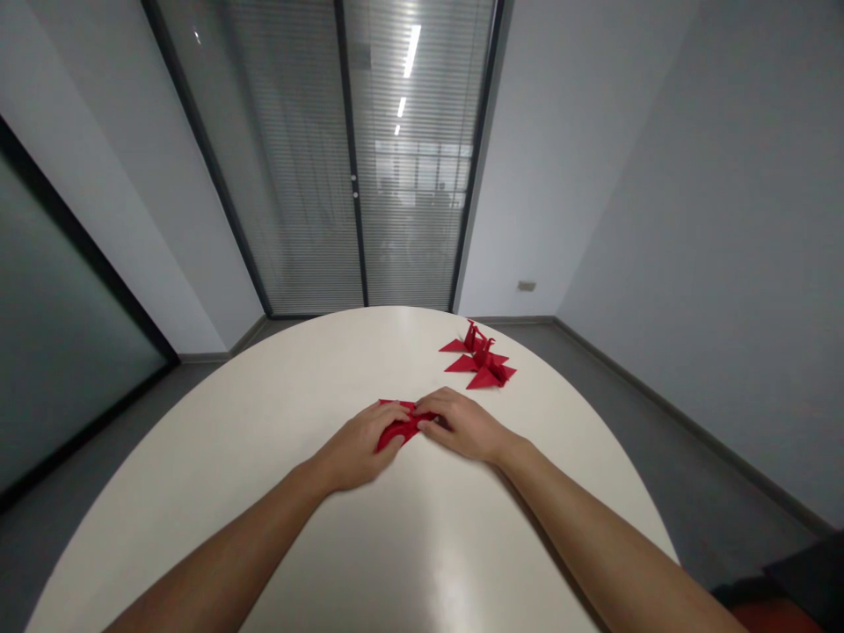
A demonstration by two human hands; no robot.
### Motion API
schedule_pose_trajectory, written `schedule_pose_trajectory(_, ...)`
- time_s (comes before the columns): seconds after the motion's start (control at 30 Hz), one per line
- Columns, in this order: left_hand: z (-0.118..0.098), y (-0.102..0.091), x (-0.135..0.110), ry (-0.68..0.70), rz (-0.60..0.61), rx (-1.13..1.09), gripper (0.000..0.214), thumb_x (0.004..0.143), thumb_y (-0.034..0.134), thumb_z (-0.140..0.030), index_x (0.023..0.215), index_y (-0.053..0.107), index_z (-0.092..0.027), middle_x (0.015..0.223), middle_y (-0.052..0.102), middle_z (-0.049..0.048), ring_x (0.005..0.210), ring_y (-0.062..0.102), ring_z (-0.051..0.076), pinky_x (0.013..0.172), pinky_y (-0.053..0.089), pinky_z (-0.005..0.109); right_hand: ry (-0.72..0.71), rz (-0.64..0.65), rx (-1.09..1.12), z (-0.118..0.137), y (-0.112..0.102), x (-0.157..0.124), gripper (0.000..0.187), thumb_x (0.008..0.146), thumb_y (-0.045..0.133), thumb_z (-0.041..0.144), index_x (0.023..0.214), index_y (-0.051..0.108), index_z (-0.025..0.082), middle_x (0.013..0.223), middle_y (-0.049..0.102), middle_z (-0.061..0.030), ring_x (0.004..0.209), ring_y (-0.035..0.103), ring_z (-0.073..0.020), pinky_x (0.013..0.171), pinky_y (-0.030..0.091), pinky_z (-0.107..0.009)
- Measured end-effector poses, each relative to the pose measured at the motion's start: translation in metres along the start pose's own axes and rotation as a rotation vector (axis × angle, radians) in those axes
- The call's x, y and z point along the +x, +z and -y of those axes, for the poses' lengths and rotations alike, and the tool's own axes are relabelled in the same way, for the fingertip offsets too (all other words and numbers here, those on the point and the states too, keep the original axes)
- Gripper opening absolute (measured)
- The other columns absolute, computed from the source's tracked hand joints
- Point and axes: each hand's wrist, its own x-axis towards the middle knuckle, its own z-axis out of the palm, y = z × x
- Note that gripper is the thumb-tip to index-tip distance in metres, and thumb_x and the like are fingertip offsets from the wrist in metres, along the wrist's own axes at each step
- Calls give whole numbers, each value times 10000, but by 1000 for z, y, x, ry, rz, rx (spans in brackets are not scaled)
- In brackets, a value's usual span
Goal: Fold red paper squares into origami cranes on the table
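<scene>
A partly folded piece of red origami paper point(410, 425) lies on the white table between my two hands. My left hand point(361, 447) is closed on its left side, with the thumb along the near edge and the fingers over the top. From the right, my right hand point(462, 424) pinches the paper's other end between thumb and fingers. Both palms stay low, close to the tabletop. The fingers hide part of the paper, so its exact fold cannot be made out. Beyond my right hand stand several finished red paper cranes point(484, 360), grouped close together with wings spread.
The round white table point(316, 369) has its curved far edge behind the cranes. Past it are glass doors with blinds point(415, 220), pale walls point(593, 132) and a grey floor. A dark object with some red point(791, 589) is at the lower right, beside the table.
</scene>
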Motion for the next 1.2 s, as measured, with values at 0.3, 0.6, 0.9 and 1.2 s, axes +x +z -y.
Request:
schedule_pose_trajectory(0.3,0,2,0,-16,-56,65,302,902,517,-154,1156,655,-242,1196,709,57,1123,638,212,1036,495,385,-2,-6,-26,-1,1,0,267,1000,534,359,1138,708,210,1078,738,-84,1051,639,-237,951,475,-377)
schedule_pose_trajectory(0.6,0,3,1,-38,-72,37,283,944,466,-157,1143,648,-241,1187,702,49,1094,641,197,1015,497,360,42,-31,-82,2,3,0,266,929,597,293,1151,692,181,1097,727,-99,1037,635,-243,930,493,-364)
schedule_pose_trajectory(0.9,-4,1,2,-58,-77,-3,281,970,435,-171,1161,628,-243,1199,692,43,1093,638,189,1005,493,347,88,-35,-84,8,6,2,283,888,593,213,1152,688,175,1068,737,-93,1009,639,-240,904,488,-347)
schedule_pose_trajectory(1.2,-3,2,1,-58,-85,-14,336,968,457,-183,1281,560,-250,1272,657,51,1155,617,194,1032,483,353,266,-187,-85,6,13,4,294,922,599,275,1184,668,162,1099,728,-96,977,655,-234,862,505,-349)
